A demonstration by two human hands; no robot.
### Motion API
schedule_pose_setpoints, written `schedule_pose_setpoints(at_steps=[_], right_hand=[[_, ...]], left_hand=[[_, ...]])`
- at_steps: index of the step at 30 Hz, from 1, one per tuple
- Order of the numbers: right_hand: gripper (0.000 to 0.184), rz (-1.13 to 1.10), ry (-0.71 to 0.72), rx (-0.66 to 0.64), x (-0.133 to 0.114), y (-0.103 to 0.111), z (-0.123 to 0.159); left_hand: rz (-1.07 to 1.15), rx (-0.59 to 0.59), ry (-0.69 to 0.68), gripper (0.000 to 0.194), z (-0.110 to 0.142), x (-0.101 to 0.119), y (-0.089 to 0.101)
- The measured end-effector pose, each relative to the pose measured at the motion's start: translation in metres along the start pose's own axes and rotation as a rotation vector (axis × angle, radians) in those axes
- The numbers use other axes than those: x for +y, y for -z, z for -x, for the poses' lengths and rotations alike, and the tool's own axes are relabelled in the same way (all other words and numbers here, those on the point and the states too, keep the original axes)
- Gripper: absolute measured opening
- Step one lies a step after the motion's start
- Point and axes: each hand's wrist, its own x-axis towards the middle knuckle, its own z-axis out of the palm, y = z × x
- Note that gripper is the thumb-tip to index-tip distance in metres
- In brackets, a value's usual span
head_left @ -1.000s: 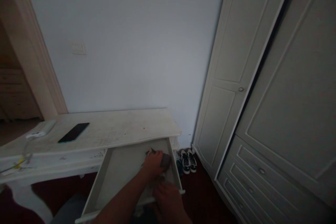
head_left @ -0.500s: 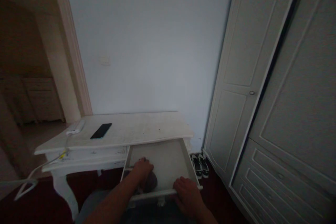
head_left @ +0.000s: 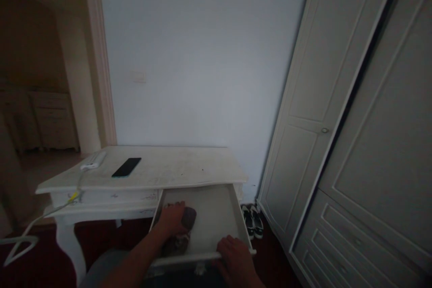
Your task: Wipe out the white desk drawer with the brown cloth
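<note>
The drawer point(head_left: 216, 220) of the white table is pulled out toward me. My left hand point(head_left: 173, 218) reaches into its left side, fingers curled over a dark, rounded, greyish-purple item point(head_left: 189, 218) whose kind I cannot make out. Just below that hand lies another dark, patterned item point(head_left: 177, 245), partly covered by my wrist. My right hand point(head_left: 234, 252) grips the drawer's front edge near its right corner, fingers hooked over the rim from outside.
On the white table point(head_left: 168, 166) lie a dark phone point(head_left: 126, 167) and a white power strip point(head_left: 94, 160), with a white cable point(head_left: 50, 212) hanging off the left. Black-and-white shoes point(head_left: 252, 221) stand on the floor by the wardrobe point(head_left: 300, 99). A doorway opens at left.
My left hand has shifted up and left within the drawer, and the rounded item has moved with it. More of the patterned item shows. My right hand stays on the drawer's edge.
</note>
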Motion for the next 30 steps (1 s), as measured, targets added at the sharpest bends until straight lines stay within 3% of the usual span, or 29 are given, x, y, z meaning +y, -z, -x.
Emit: schedule_pose_setpoints(at_steps=[5,8,13,18,24,27,30], right_hand=[[0.019,-0.007,-0.004,0.048,-0.006,0.004,0.001],[0.021,-0.017,-0.015,0.041,-0.006,0.001,0.0],[0.025,0.045,0.012,0.026,0.005,-0.018,-0.007],[0.037,0.131,0.073,0.04,0.018,-0.042,-0.016],[0.039,0.09,0.047,0.027,0.014,-0.039,-0.014],[0.034,0.064,0.036,0.036,0.01,-0.033,-0.012],[0.034,0.058,0.044,0.041,0.009,-0.031,-0.011]], left_hand=[[-0.004,-0.045,-0.067,0.089,0.008,0.004,-0.008],[-0.016,-0.011,0.004,0.085,0.001,0.012,-0.01],[-0.014,0.128,0.185,0.048,-0.019,0.02,-0.005],[-0.007,0.225,0.253,0.052,-0.03,0.015,0.0],[-0.013,0.197,0.169,0.05,-0.031,0.023,-0.006],[-0.01,0.152,0.077,0.058,-0.029,0.043,-0.01],[0.003,0.079,-0.063,0.079,-0.029,0.074,-0.018]])
